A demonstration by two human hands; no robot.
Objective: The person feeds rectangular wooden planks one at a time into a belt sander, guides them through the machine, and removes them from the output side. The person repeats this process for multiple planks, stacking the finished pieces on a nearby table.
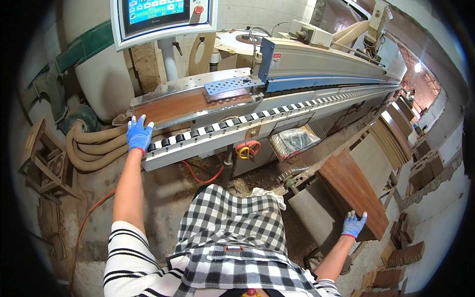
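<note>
Left hand (139,134) splays at one woodgrain panel (173,105); right hand (354,225), grip unclear, on another panel (354,185); wire basket (275,147), 3 o'clock, holds clear plastic (296,140).

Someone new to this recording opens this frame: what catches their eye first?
Probably the long machine with blue trim, running from the centre toward the upper right, with a lit screen at upper left. Next come the blue gloves: the left hand is spread at the left end of a reddish-brown board on the machine, the right hand at the lower edge of a brown panel at lower right.
</note>
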